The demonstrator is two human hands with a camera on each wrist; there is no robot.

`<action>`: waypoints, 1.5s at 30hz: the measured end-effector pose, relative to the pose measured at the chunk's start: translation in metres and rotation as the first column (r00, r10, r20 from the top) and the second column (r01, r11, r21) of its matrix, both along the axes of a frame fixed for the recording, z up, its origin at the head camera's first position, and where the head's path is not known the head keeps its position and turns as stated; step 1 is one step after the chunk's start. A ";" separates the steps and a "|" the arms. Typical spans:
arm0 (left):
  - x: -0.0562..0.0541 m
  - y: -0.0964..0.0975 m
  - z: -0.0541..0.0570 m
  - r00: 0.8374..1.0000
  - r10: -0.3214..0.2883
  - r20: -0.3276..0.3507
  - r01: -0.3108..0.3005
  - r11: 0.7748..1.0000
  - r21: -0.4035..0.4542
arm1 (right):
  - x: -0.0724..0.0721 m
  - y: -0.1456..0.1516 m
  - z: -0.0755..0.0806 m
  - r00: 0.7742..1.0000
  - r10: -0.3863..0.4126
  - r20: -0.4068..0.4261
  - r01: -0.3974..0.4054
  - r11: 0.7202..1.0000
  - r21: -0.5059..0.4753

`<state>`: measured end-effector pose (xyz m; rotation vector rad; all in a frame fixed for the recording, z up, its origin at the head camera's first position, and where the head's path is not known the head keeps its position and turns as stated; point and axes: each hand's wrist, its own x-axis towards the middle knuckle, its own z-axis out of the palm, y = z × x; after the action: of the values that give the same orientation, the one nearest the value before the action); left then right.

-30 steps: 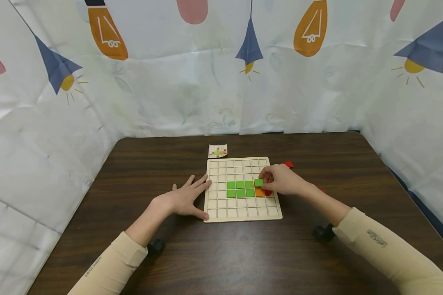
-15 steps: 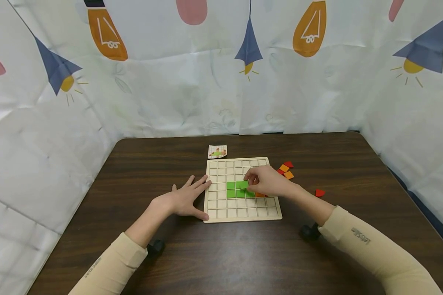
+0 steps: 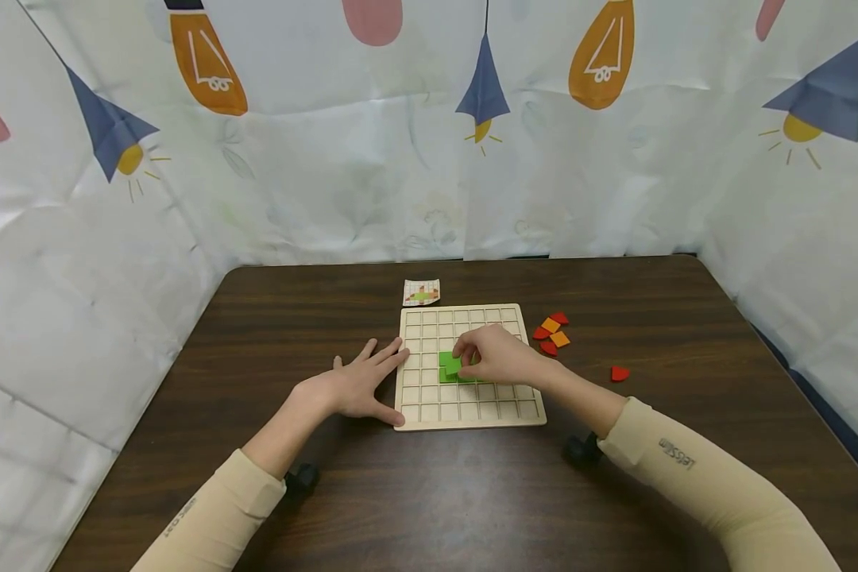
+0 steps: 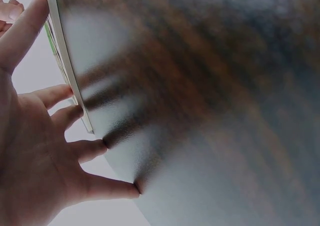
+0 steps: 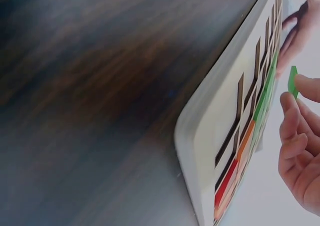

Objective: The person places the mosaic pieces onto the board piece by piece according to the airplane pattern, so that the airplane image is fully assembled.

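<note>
A pale wooden board (image 3: 465, 412) with a square grid lies on the table. My left hand (image 3: 357, 389) rests at its left edge, fingers spread straight, thumb at the near left corner. Between thumb and fingertips my right hand (image 3: 499, 356) pinches a green square tile (image 5: 293, 81), tilted over the middle of the board. Green tiles (image 3: 446, 359) fill part of the grid under it, partly hidden by that hand. From the right wrist, an orange tile (image 5: 245, 142) and a red tile (image 5: 226, 183) show in the grid beside the green row (image 5: 262, 100).
Right of the board lie loose red tiles (image 3: 548, 349) and orange tiles (image 3: 560, 339), with one red tile (image 3: 620, 373) farther right. Behind the board is a small pattern card (image 3: 421, 293). The dark wooden table (image 3: 465, 492) meets a printed curtain (image 3: 429, 183) at the back.
My right hand has moved left across the board with the green tile, from the grid's right side to its middle. The loose tiles have come into view. The left hand stays put.
</note>
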<state>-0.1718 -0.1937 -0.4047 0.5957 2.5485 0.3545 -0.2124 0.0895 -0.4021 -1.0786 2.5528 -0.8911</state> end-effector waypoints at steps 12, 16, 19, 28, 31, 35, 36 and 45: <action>0.001 0.000 0.001 1.000 0.003 0.000 -0.003 1.000 -0.005 | 0.003 -0.025 -0.002 1.000 -0.008 -0.003 0.008 0.997 0.074; 0.001 0.000 0.001 1.000 0.000 0.005 0.000 1.000 -0.003 | 0.004 -0.031 -0.001 1.000 -0.016 0.010 0.015 0.995 0.102; 0.001 0.000 0.002 1.000 -0.002 0.010 0.002 1.000 -0.005 | 0.005 -0.035 -0.002 1.000 -0.027 0.013 0.025 0.992 0.121; 0.000 0.001 0.000 1.000 0.004 0.004 -0.004 1.000 -0.009 | 0.005 -0.044 -0.002 0.998 -0.055 0.002 0.054 0.984 0.169; 0.000 0.000 0.000 1.000 0.004 0.002 -0.004 1.000 -0.007 | 0.004 -0.047 -0.002 0.999 -0.052 -0.008 0.053 0.982 0.180; 0.000 0.000 0.001 1.000 0.003 -0.002 -0.003 1.000 -0.005 | 0.004 -0.051 -0.001 0.999 -0.044 -0.009 0.045 0.981 0.186; 0.000 0.000 0.001 1.000 0.003 -0.002 -0.003 1.000 -0.005 | 0.004 -0.051 -0.001 0.999 -0.044 -0.006 0.044 0.981 0.189; 0.000 0.000 0.000 1.000 0.005 0.001 -0.005 1.000 -0.008 | 0.006 -0.051 0.002 0.999 -0.045 -0.029 0.050 0.975 0.218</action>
<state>-0.1717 -0.1935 -0.4043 0.5859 2.5496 0.3465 -0.2068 0.0384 -0.4000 -0.9720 2.6306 -0.5922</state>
